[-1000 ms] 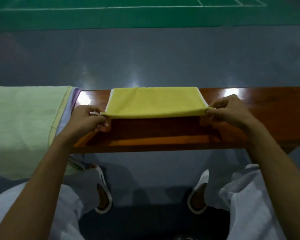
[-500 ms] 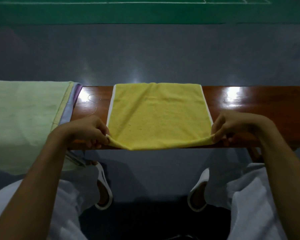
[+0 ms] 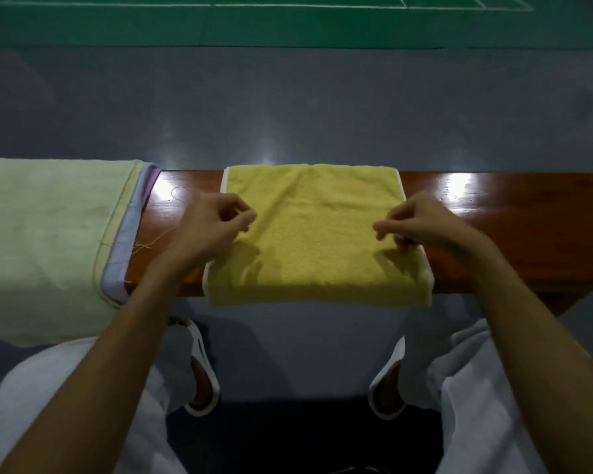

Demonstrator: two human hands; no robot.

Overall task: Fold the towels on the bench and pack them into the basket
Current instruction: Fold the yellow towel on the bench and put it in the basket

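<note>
A yellow towel (image 3: 319,234) lies folded flat across the brown wooden bench (image 3: 514,234), its near fold hanging slightly over the bench's front edge. My left hand (image 3: 213,227) hovers over the towel's left side and my right hand (image 3: 421,224) over its right side. Both have loosely curled fingers, hold nothing and cast shadows on the cloth. At the left, a pale green towel (image 3: 38,241) tops a stack (image 3: 125,254) with yellow and lilac edges showing beneath. No basket is in view.
My knees in white trousers and my white sandals (image 3: 202,378) are below the bench. Loose threads (image 3: 144,244) lie on the wood between the stack and the yellow towel. Grey floor (image 3: 288,107) and a green court lie beyond the bench.
Both hands drew the yellow towel's folded edge toward me to the bench front, laid it down, let go of its corners and moved inward above the cloth.
</note>
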